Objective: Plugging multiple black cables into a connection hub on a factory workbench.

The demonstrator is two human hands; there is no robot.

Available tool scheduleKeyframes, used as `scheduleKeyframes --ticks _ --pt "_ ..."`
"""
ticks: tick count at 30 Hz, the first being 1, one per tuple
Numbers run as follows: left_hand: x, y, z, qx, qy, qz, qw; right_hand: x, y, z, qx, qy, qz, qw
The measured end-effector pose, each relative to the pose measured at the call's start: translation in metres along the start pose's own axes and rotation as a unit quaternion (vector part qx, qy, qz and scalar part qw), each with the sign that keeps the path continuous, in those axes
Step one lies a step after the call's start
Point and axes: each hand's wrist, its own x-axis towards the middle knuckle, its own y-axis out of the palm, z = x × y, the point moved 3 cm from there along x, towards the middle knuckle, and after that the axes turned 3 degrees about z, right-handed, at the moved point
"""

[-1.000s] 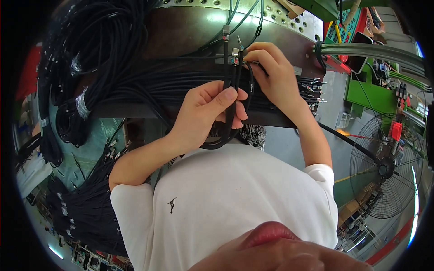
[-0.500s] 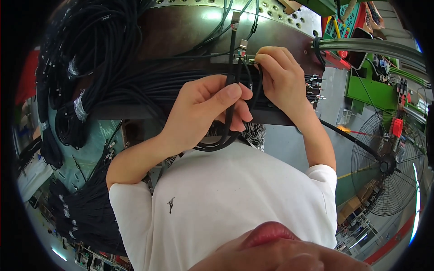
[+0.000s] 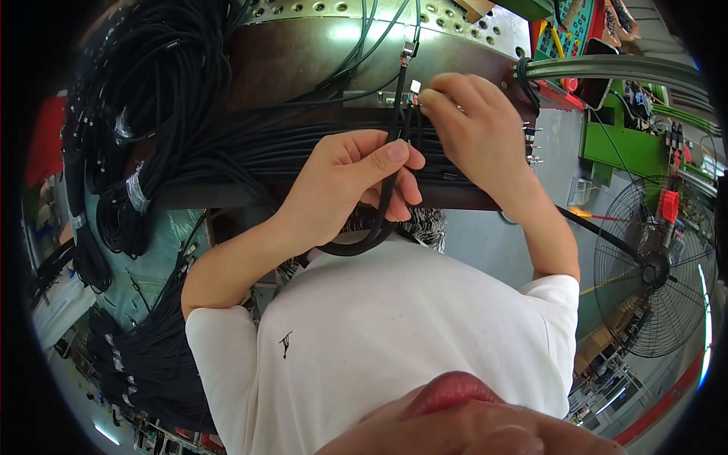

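Note:
My left hand [image 3: 341,174] is closed round black cables [image 3: 387,197], with thumb and fingers pinching them and a loop hanging below. The cables rise above it to two ends with silvery metal connectors: one connector [image 3: 407,51] stands higher, the other connector [image 3: 415,87] lower and to its right. My right hand [image 3: 478,125] is closed, its thumb and index finger together right beside the lower connector. Small coloured wires show at that end. Whatever lies between those fingertips is too small to make out. A narrow metal fixture [image 3: 364,99] lies behind the cables on the dark bench.
A thick row of black cables [image 3: 227,152] runs along the bench's front edge, with stripped ends [image 3: 533,144] at the right. Coiled cable bundles [image 3: 167,83] hang at the left. A perforated metal plate [image 3: 341,10] is at the back, and a floor fan [image 3: 654,269] stands to the right.
My right hand has shifted left, to the lower connector. A thin cable that curved down beside its fingers is no longer seen there. My left hand keeps its grip; the connectors have moved slightly right.

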Motion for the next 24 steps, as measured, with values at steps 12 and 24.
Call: scheduleKeyframes --ticks 12,24 --pt "0.002 0.012 -0.036 0.241 0.008 0.044 0.969 -0.041 0.019 -0.021 0.219 0.197 -0.103 0.95" --pt "0.02 0.008 -0.026 0.207 -0.064 0.071 0.974 -0.033 0.024 -0.037 0.354 0.21 -0.012 0.911"
